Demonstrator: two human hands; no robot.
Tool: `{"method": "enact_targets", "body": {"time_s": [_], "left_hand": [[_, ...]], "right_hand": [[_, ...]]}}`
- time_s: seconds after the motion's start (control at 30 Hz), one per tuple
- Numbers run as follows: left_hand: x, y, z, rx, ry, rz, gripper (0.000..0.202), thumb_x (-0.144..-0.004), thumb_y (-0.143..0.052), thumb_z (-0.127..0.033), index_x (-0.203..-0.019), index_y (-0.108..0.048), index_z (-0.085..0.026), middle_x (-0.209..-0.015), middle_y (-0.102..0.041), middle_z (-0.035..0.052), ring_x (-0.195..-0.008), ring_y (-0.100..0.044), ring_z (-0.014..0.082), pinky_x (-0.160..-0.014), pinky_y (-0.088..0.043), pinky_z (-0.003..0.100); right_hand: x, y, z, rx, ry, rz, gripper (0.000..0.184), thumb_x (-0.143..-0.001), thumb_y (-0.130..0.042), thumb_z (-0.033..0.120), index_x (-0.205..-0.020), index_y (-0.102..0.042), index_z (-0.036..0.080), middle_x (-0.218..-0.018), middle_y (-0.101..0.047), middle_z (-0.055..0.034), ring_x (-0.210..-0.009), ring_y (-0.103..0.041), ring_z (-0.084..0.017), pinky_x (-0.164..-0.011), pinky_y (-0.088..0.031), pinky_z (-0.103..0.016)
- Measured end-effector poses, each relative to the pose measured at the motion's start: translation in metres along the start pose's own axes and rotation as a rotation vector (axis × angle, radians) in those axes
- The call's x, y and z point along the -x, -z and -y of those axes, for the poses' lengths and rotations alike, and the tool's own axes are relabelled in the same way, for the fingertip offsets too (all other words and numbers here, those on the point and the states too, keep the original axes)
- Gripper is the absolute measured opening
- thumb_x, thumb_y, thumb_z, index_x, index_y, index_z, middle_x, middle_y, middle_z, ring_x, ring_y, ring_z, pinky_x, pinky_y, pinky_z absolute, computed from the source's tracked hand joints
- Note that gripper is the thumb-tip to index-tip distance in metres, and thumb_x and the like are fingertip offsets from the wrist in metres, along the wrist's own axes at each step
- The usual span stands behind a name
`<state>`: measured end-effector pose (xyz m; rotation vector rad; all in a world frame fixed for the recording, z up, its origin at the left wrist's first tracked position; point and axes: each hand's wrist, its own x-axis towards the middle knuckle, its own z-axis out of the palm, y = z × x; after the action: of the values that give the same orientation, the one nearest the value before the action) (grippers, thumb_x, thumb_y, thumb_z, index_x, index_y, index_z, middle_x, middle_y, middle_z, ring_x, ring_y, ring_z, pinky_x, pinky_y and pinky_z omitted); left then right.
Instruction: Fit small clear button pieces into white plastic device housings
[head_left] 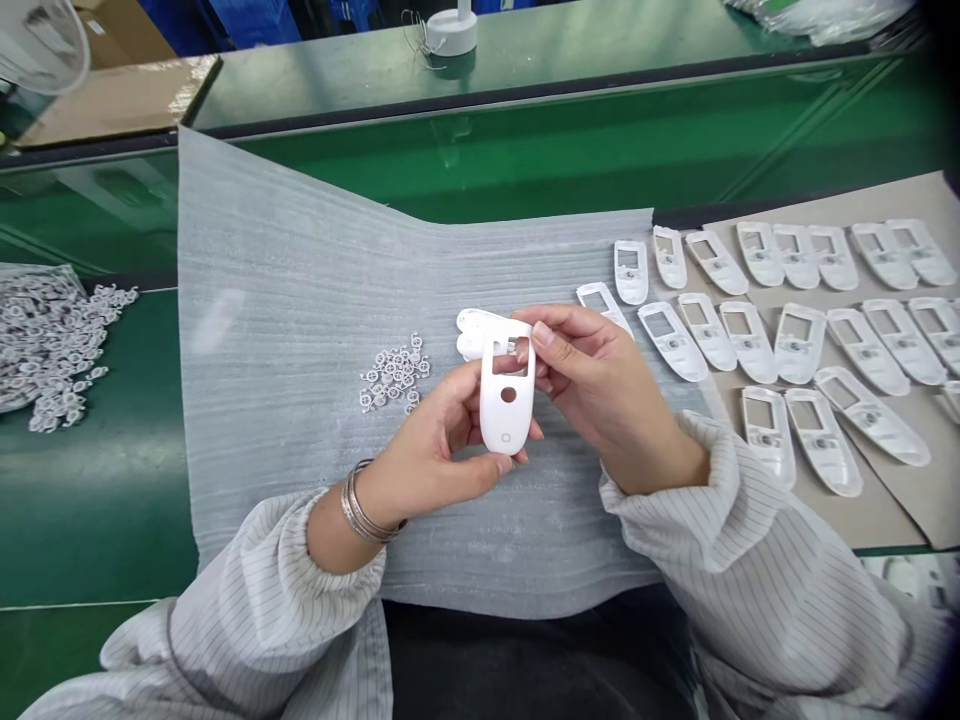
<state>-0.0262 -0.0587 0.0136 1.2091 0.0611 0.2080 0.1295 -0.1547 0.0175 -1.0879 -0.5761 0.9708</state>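
A white plastic housing shell (495, 425) with a rectangular window and a round hole is held upright between both hands, its outer face toward me. My left hand (450, 430) grips its lower left side, thumb near the bottom end. My right hand (592, 375) pinches the upper right corner between thumb and fingers. Just behind the held shell, more white shells (472, 335) lie on the grey foam sheet (300, 300), partly hidden. Left of my hands sits a small pile of grey-white plastic parts (394, 375), ring-shaped with arms.
Rows of similar shells (799, 340) lie inner side up on cardboard (832, 400) at the right. A large heap of the small ring parts (45, 340) spills from a bag at far left. Across the back runs a green raised ledge (562, 130) with a white round base (451, 35) on it.
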Motion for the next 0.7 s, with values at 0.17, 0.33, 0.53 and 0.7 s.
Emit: {"method": "enact_targets", "body": {"time_s": [0.17, 0.33, 0.53, 0.7], "left_hand": [[0.0018, -0.0006, -0.0009, 0.035, 0.007, -0.013, 0.057, -0.084, -0.070, -0.014, -0.135, -0.047, -0.023, -0.100, -0.065, 0.0040, -0.080, -0.066, 0.0108, -0.073, -0.059, 0.022], [0.0035, 0.0000, -0.0013, 0.041, 0.055, -0.056, 0.039, -0.089, -0.067, -0.023, -0.126, -0.055, -0.021, -0.098, -0.069, 0.0040, -0.080, -0.068, 0.0100, -0.075, -0.057, 0.020], [0.0038, -0.0015, -0.0006, -0.027, 0.018, -0.113, 0.025, -0.096, -0.057, -0.032, -0.117, -0.062, -0.018, -0.093, -0.070, 0.0038, -0.075, -0.068, 0.0100, -0.074, -0.057, 0.021], [0.0030, -0.0026, -0.0006, -0.022, 0.032, -0.136, 0.029, -0.098, -0.053, -0.036, -0.115, -0.064, -0.016, -0.092, -0.071, 0.0055, -0.074, -0.068, 0.0118, -0.073, -0.057, 0.023]], "right_hand": [[0.0005, 0.0005, -0.0014, -0.016, 0.051, 0.034, 0.009, -0.090, -0.077, 0.034, -0.097, -0.079, 0.030, -0.073, -0.065, 0.0023, -0.059, -0.051, -0.005, -0.055, -0.043, -0.014], [0.0008, 0.0003, -0.0019, -0.020, 0.057, 0.045, 0.009, -0.090, -0.076, 0.034, -0.098, -0.079, 0.031, -0.075, -0.067, 0.0018, -0.062, -0.054, -0.005, -0.058, -0.044, -0.014], [0.0023, -0.0007, -0.0006, -0.013, 0.047, 0.035, 0.010, -0.087, -0.078, 0.036, -0.096, -0.079, 0.031, -0.075, -0.067, 0.0012, -0.063, -0.055, -0.008, -0.056, -0.045, -0.018], [0.0029, -0.0004, 0.0004, -0.007, 0.032, 0.028, 0.013, -0.087, -0.078, 0.039, -0.097, -0.079, 0.030, -0.075, -0.066, 0.0006, -0.064, -0.055, -0.009, -0.057, -0.047, -0.020]]}}
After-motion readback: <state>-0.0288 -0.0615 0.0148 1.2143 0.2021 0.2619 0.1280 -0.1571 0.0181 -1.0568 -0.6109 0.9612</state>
